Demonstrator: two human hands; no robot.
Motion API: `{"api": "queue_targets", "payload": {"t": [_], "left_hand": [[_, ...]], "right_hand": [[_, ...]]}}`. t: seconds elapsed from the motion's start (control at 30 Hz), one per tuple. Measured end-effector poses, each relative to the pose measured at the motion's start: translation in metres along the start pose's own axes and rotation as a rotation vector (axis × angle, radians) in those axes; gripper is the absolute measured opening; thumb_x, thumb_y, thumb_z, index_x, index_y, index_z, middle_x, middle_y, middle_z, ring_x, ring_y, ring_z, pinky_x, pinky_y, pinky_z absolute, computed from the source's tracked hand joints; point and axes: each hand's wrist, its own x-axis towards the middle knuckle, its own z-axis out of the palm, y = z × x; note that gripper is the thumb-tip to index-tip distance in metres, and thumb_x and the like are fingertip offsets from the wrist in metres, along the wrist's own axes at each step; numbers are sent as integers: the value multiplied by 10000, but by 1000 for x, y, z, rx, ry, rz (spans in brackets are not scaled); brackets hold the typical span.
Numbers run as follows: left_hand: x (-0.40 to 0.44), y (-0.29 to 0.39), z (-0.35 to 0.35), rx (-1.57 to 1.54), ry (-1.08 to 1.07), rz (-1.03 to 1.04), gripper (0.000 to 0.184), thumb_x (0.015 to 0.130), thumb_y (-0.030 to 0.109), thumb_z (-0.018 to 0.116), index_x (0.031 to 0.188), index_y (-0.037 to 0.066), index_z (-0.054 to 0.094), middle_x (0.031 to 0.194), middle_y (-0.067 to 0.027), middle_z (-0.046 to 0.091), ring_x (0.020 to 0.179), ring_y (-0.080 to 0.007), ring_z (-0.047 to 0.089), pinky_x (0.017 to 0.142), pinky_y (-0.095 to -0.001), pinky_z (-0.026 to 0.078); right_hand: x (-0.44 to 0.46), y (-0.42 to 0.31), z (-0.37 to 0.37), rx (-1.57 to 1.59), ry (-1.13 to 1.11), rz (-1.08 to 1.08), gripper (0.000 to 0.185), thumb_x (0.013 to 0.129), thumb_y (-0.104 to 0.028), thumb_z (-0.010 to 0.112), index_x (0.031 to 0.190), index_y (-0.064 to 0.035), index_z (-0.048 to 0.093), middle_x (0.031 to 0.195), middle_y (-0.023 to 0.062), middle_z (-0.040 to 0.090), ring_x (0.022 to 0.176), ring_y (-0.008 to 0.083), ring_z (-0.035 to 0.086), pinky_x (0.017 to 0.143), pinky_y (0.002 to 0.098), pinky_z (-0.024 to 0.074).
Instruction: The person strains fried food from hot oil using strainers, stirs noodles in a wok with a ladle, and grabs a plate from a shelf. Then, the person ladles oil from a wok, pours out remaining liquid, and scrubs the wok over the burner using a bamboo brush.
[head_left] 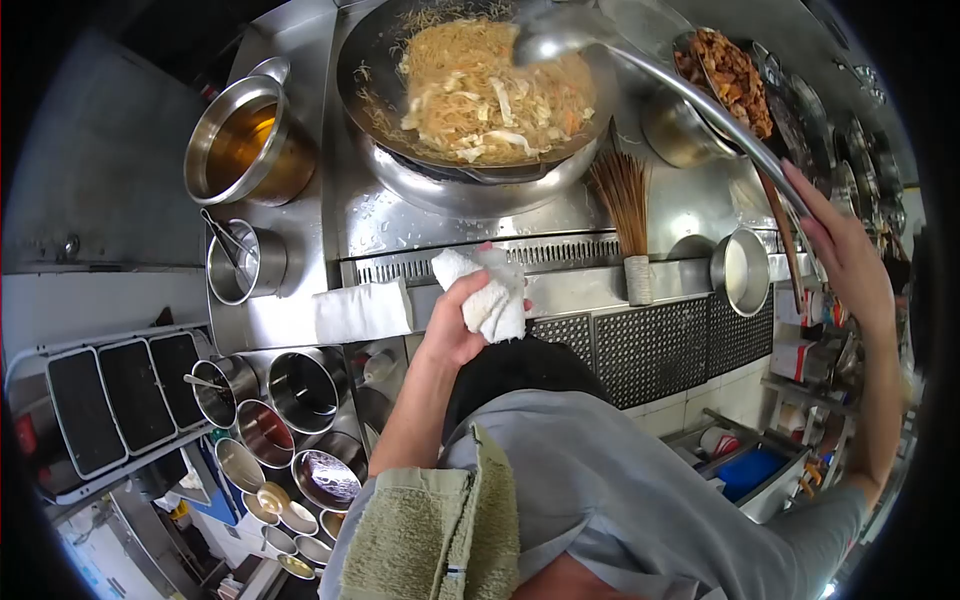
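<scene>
Bunched in my left hand (462, 318) is a white cloth (492, 300), its fingers wrapped round it, just in front of the stove edge. My right hand (845, 255) grips the long handle of a metal ladle (690, 88). The ladle's bowl reaches over the wok (365, 130) and touches or hangs close above the noodles; steam blurs the spot. Thin noodles (490, 85) with pale cabbage pieces fill the wok, which sits on a round metal burner ring (480, 195).
A bamboo wok brush (625, 205) leans at the stove's front. Left stand a pot of amber liquid (250, 145), a pot with utensils (245, 262) and a folded white cloth (362, 312). Right are a pot of white liquid (742, 272) and a container of browned food (730, 80). Several sauce pots (305, 390) stand lower left.
</scene>
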Motion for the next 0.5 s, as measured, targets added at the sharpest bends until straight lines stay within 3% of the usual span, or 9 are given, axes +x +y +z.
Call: {"api": "queue_targets", "payload": {"t": [0.1,0.17,0.2,0.23,0.3,0.37,0.43,0.5], "left_hand": [[-5,0,-11,45,-12,19,501,878,211,544,1307,-2,398,1139,-208,597,1010,-303,615,853,-416,522],[-8,0,-17,77,36,31,560,858,177,564,1363,69,349,1133,-205,591,1004,-301,614,847,-393,523],[-7,-2,-10,117,97,79,655,801,210,611,1385,108,332,1114,-251,579,870,-291,632,686,-359,566],[-6,-4,-13,124,97,67,655,801,210,611,1385,108,332,1114,-251,579,870,-291,632,686,-359,566],[-4,-6,-20,49,24,40,622,830,136,566,1396,112,312,1122,-192,573,987,-299,611,804,-379,534],[-5,-12,-18,50,20,21,606,822,136,571,1382,103,340,1126,-189,574,981,-287,611,786,-376,538],[-9,-17,-18,93,212,-19,626,789,190,600,1354,67,361,1086,-242,586,839,-301,631,687,-359,556],[-20,-14,-11,173,159,52,614,791,188,595,1348,60,370,1086,-238,586,846,-306,631,686,-358,556]], "right_hand": [[-28,-3,2,-22,33,-95,540,905,-73,492,1408,-237,382,708,240,576,584,355,534,636,397,459],[-35,-13,5,-41,-226,146,568,891,-54,501,1406,-260,381,760,246,589,634,385,562,649,410,473],[-28,-14,16,-133,-308,165,577,903,-71,494,1414,-295,348,792,252,591,689,388,596,651,445,479],[-16,-12,37,-150,-255,120,564,919,-101,480,1419,-312,329,796,248,593,683,382,602,637,457,473],[29,3,88,-91,-208,53,528,947,-162,451,1429,-317,300,817,239,599,697,372,613,643,459,472],[75,3,128,50,-168,1,504,963,-213,431,1438,-291,285,849,230,605,738,369,617,686,446,477],[80,0,141,121,-101,-12,501,966,-232,427,1442,-277,279,863,225,608,758,369,614,710,443,477],[76,11,140,194,71,-210,507,967,-214,428,1448,-220,268,806,176,610,728,316,612,709,425,486]]}}
